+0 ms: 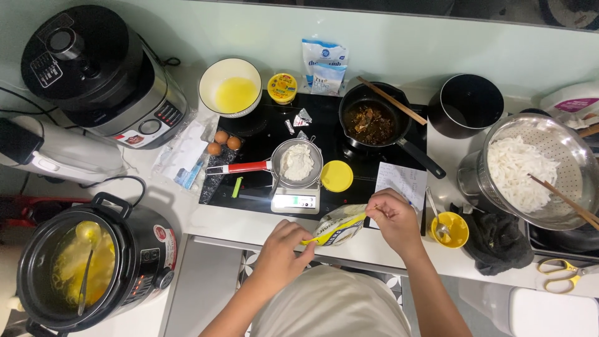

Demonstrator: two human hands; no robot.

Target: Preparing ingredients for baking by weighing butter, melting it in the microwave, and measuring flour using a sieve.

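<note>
Both hands at the near bench [237,228] edge, holding a flour bag [340,226] between them. Left hand [282,249] fingers pinched together on the bag's lower yellow end; right hand [393,218] fingers closed on the upper end near the opening. Bag lies tilted, long axis running low-left to upper-right, upper end pointing toward the right hand. Just beyond it: small digital scale [296,201] carrying a sieve [297,163] with red handle, white flour inside, handle pointing left. Yellow lid [337,176] just right of the scale, paper note [400,182] beside that. Yellow cup [450,229] with spoon right of right hand. Farther back: black saucepan [369,122] with dark food, white bowl [230,87] with yellow liquid, three eggs [222,142]. Far right, metal colander [541,167] of white noodles.
</note>
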